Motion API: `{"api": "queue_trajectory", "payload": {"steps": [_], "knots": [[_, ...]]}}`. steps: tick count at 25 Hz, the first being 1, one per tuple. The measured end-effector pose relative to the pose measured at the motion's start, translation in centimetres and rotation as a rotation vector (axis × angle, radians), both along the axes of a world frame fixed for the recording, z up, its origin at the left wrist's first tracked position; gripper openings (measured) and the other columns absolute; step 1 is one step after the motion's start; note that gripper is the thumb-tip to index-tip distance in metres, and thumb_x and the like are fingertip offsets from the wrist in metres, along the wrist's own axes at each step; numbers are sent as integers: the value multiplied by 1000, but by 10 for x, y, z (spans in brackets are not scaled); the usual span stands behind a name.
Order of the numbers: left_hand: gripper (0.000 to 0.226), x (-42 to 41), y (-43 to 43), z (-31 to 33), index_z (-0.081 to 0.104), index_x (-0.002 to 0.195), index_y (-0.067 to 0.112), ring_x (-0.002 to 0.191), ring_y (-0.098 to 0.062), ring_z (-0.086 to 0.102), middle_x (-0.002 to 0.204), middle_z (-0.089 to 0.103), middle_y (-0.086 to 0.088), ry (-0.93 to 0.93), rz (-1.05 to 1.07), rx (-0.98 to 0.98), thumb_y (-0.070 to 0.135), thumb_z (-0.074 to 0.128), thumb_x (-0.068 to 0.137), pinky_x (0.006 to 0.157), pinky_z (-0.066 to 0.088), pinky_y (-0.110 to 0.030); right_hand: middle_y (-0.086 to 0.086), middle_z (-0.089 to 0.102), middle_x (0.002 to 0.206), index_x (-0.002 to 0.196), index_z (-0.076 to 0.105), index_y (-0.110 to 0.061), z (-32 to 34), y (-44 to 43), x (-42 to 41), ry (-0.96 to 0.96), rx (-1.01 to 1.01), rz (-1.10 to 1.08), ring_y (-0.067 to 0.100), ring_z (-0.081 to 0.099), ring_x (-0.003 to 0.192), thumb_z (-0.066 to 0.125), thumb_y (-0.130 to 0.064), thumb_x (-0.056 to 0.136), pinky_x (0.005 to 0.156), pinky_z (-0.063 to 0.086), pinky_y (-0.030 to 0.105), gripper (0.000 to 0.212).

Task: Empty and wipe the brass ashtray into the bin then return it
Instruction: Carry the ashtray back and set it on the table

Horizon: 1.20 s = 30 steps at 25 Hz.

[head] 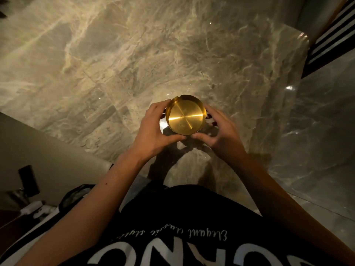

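A round brass ashtray [185, 115] with a notched rim sits at the near edge of the marble table [115, 64], its shiny inside bare. My left hand [153, 129] cups its left side, with the thumb under the near rim. On the ashtray's right side lies my right hand [221, 131], fingers spread around it and thumb at the near rim. Both hands touch the ashtray. A bin lined with a black bag [75, 196] stands on the floor at the lower left, partly hidden by my left forearm.
The table's right edge and rounded far corner [303, 37] border a glossy marble floor [322, 131]. A black-and-white striped fabric [334, 31] lies at the far right. A dark device [28, 181] and white items [32, 208] sit at the lower left.
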<state>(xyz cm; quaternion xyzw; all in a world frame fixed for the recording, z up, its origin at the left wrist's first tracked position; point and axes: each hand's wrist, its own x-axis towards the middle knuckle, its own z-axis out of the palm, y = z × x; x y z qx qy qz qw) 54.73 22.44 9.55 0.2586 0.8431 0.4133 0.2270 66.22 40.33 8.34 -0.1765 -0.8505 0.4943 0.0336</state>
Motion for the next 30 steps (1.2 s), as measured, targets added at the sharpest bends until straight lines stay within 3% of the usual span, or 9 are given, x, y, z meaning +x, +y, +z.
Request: {"api": "queue_trajectory", "payload": {"steps": [5, 9, 12, 16, 18, 21, 23, 26, 30], "knots": [[97, -85, -47, -11, 44, 142, 19, 124, -15, 49, 137, 48, 0, -7, -20, -22, 35, 92, 59, 105, 43, -30, -33, 47, 121, 137, 45, -37, -10, -47, -84, -70, -75, -21, -13, 47, 108, 85, -29, 70, 86, 39, 1, 78], [97, -154, -100, -18, 45, 142, 18, 122, -11, 48, 136, 49, 0, -22, 13, -30, 35, 92, 58, 104, 42, -24, -7, 56, 127, 138, 50, -13, -18, -99, -156, 27, 30, 0, 5, 53, 110, 81, -49, 67, 86, 45, 7, 85], [95, -197, -144, -21, 46, 141, 15, 123, -13, 50, 137, 49, -2, -13, 67, -24, 36, 91, 60, 105, 42, -25, 12, 63, 125, 133, 53, -3, -33, -139, -208, 79, 146, 41, 12, 59, 105, 85, -32, 69, 85, 54, 16, 78], [97, -243, -203, -29, 45, 142, 17, 126, -14, 48, 140, 47, 0, -43, 198, -30, 33, 92, 58, 108, 41, -29, 12, 62, 128, 136, 51, -6, -40, -191, -273, 31, 167, 161, 9, 54, 107, 87, -29, 66, 87, 36, -4, 82], [99, -263, -230, -34, 45, 142, 20, 126, -12, 46, 142, 46, 0, -48, 269, -47, 29, 93, 56, 107, 41, -28, 15, 60, 131, 138, 48, -4, -43, -216, -303, 23, 158, 231, 16, 56, 111, 85, -32, 68, 92, 39, 5, 84], [95, -289, -274, -40, 46, 140, 17, 114, -4, 48, 139, 48, -2, -23, 341, -16, 28, 93, 57, 92, 39, -2, 16, 56, 135, 141, 43, -5, -44, -252, -349, 8, 117, 347, 27, 57, 116, 84, -33, 70, 94, 49, 33, 86], [93, -302, -300, -46, 49, 137, 7, 109, 1, 48, 134, 53, -9, 69, 369, -20, 37, 90, 59, 86, 35, 6, 11, 53, 139, 143, 42, -12, -42, -276, -380, -59, 79, 401, 21, 54, 116, 84, -33, 70, 96, 45, 31, 87], [97, -324, -339, -58, 51, 133, -2, 113, -9, 50, 130, 57, -17, 156, 433, -30, 54, 78, 60, 90, 36, 3, 5, 53, 139, 143, 43, -17, -50, -313, -425, -117, 62, 460, 9, 49, 110, 86, -27, 68, 97, 43, 26, 87], [99, -360, -378, -71, 47, 138, 4, 115, -8, 49, 135, 53, -12, 83, 530, -6, 44, 86, 56, 88, 36, 6, 4, 53, 136, 142, 44, -18, -63, -353, -477, -142, 33, 500, 7, 50, 106, 87, -31, 65, 92, 43, 18, 90]]}}
